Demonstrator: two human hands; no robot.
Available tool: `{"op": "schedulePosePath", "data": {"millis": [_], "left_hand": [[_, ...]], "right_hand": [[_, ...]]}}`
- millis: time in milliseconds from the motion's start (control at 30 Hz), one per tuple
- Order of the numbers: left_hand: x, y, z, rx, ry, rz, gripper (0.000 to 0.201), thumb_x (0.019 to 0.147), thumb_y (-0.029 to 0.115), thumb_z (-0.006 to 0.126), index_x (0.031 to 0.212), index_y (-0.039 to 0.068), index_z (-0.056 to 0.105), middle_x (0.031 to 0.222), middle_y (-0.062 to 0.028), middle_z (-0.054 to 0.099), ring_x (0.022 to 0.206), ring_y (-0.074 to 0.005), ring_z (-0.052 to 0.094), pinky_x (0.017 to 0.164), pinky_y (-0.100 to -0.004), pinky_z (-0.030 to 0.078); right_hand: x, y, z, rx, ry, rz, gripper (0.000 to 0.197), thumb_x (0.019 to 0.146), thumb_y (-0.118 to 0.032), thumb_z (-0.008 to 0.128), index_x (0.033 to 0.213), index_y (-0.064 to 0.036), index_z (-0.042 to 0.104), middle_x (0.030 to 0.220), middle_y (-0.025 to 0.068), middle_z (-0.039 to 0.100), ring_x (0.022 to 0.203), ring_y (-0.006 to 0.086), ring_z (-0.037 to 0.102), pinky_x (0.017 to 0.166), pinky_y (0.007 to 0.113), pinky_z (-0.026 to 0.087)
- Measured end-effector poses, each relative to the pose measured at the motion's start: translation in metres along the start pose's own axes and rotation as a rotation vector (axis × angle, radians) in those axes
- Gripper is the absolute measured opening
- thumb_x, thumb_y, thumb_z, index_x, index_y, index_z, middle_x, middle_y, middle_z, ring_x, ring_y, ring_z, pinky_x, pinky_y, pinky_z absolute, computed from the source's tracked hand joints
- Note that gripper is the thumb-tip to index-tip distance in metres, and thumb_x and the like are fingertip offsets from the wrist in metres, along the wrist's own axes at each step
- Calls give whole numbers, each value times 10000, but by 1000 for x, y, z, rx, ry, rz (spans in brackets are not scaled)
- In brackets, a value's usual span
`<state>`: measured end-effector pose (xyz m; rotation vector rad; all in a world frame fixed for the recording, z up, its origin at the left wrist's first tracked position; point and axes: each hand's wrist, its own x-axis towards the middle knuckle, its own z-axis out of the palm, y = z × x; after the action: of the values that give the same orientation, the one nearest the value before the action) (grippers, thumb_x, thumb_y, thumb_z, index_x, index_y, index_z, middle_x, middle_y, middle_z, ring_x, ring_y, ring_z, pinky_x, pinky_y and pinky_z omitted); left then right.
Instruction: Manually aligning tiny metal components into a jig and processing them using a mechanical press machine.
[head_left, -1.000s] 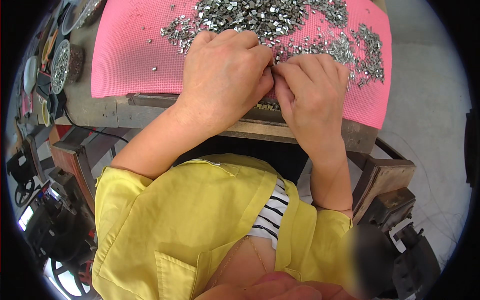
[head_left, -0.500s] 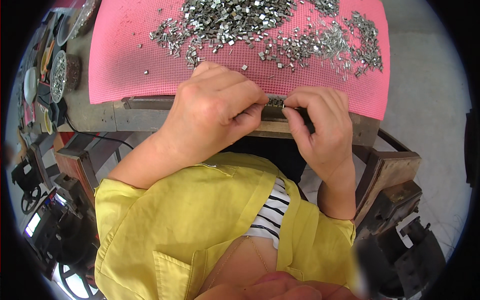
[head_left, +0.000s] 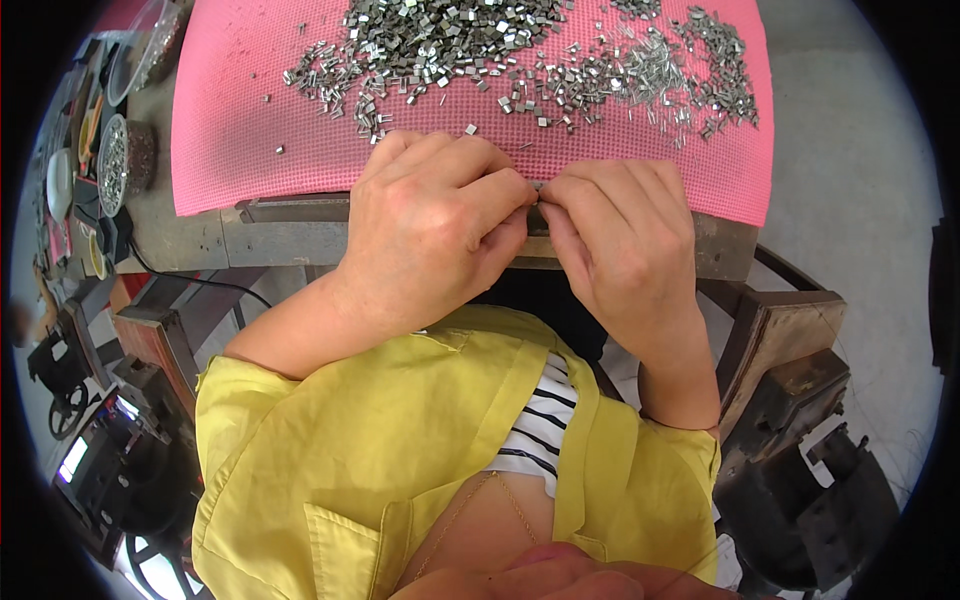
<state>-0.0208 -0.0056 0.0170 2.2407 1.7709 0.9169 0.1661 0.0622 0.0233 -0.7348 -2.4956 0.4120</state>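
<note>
Both my hands meet at the near edge of the pink mat (head_left: 235,130). My left hand (head_left: 430,225) is closed in a pinch, thumb against forefinger, at the end of a short strip of small metal links. That strip showed between my hands a moment ago; now my fingers cover nearly all of it. Right beside it, almost touching, my right hand (head_left: 630,245) is closed too, thumb and forefinger pressed together. Whatever sits in its fingertips is too small and hidden to name. Beyond my hands lies a heap of small square metal pieces (head_left: 450,40).
Thin metal pins (head_left: 650,75) and more small pieces (head_left: 725,75) lie at the mat's right. On the left stand a clear tub of metal bits (head_left: 115,165) and another clear container (head_left: 140,50). A black cable (head_left: 190,277) hangs by the wooden bench (head_left: 180,240).
My right hand has moved left against my left fingertips, and its thumb has come up to its forefinger. The metal strip that showed between my hands is now covered.
</note>
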Motion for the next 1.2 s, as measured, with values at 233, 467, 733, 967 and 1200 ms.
{"op": "schedulePosePath", "data": {"millis": [233,467,733,967,1200], "left_hand": [[0,1,-4,9,-26,-19,232,685,36,817,901,101,763,894,-15,720,807,-217,673,725,-348,473],[2,-6,-16,-150,-18,-54,271,701,32,848,959,83,785,919,-65,734,844,-246,697,753,-350,525],[3,-36,-25,-7,104,-181,167,731,133,840,878,94,771,822,-44,675,758,-274,659,695,-382,512],[10,-36,-14,11,73,-169,116,757,163,822,847,121,762,811,-17,650,813,-252,644,733,-389,500],[13,-39,-12,52,26,-117,74,792,164,786,845,121,756,826,-14,625,821,-249,627,740,-398,490]], "right_hand": [[0,-1,-3,5,-3,-6,223,730,3,779,940,-41,718,910,58,700,815,254,658,739,376,463],[0,9,-6,136,52,51,185,791,-26,760,966,-43,703,914,65,692,845,257,654,772,376,455],[20,22,3,25,92,-3,139,813,-38,762,940,-64,710,904,55,695,832,245,645,768,373,448],[36,19,16,-66,116,2,145,820,-65,777,958,-84,736,915,44,687,834,237,625,737,367,435],[40,16,22,-153,105,49,129,798,-73,799,908,-86,732,872,38,664,824,236,615,736,366,435]]}}
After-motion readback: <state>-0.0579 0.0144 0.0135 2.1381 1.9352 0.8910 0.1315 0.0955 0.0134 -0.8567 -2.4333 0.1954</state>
